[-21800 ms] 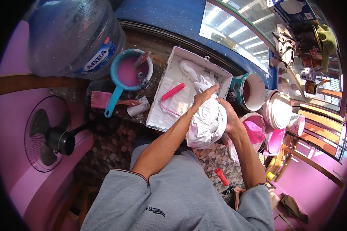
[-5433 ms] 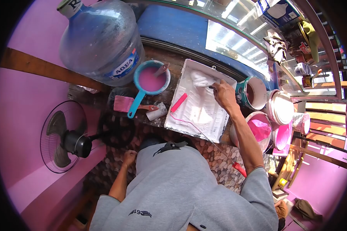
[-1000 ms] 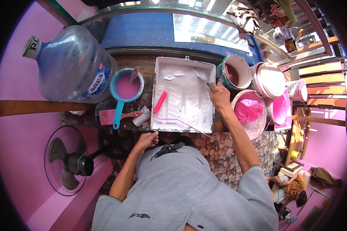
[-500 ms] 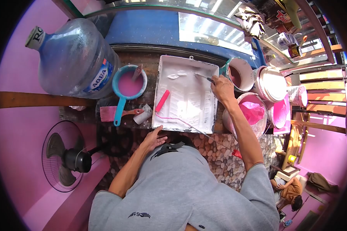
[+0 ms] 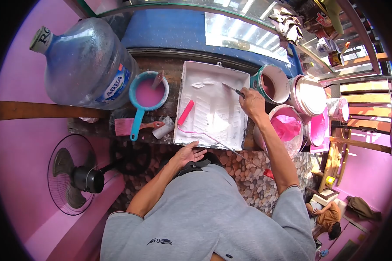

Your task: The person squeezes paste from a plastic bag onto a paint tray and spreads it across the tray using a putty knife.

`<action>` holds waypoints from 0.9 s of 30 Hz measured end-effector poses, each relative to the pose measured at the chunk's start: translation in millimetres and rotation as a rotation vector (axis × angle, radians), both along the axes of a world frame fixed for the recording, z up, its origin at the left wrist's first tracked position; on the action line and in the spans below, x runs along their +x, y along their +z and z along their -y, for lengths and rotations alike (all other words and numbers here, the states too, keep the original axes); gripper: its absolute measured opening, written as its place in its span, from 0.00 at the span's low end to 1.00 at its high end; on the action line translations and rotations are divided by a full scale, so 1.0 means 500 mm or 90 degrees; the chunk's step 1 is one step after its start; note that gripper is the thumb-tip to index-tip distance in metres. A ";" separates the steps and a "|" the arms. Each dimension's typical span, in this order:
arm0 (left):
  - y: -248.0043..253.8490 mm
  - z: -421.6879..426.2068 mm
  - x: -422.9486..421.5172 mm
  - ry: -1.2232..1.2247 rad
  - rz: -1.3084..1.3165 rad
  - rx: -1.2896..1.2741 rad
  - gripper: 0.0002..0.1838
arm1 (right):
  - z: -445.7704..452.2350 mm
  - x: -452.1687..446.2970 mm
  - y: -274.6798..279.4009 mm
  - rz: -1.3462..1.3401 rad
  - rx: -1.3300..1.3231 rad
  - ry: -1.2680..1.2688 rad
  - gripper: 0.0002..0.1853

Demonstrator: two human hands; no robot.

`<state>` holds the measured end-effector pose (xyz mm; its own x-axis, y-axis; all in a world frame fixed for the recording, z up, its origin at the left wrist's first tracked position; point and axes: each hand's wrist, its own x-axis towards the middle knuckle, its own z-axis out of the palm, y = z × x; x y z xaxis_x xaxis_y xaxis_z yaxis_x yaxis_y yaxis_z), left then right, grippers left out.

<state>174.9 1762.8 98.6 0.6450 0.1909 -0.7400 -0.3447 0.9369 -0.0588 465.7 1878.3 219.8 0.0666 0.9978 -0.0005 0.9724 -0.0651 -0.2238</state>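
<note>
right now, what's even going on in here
A person in a grey shirt is at a white rectangular paint tray. Their right hand holds a thin dark tool, tip above or on the tray's white floor. Their open left hand is at the tray's near edge. A pink cylindrical roller lies in the tray, and a round blue pan of pink liquid stands to its left.

Pink walls [image 5: 14,82] stand on either side of us, over a pebble-patterned floor [image 5: 244,167]. Past the dark table [image 5: 176,81] there's a blue panel [image 5: 170,32] with a bright pane [image 5: 231,34] beside it, and the wooden slats [image 5: 365,99] to the right are sunlit.
</note>
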 end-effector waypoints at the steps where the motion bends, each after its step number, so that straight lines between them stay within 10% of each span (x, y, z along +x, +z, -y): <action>1: 0.000 0.002 -0.001 -0.012 -0.017 0.011 0.16 | 0.004 0.000 0.001 -0.001 -0.003 -0.001 0.11; 27: 0.117 -0.031 -0.017 0.004 -0.114 0.105 0.09 | -0.006 -0.016 0.033 -0.005 0.031 0.135 0.08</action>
<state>166.2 1778.3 157.1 0.5049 0.3222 -0.8008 -0.3410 0.9267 0.1579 458.0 1881.5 236.2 -0.1443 0.9883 0.0485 0.9616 0.1516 -0.2287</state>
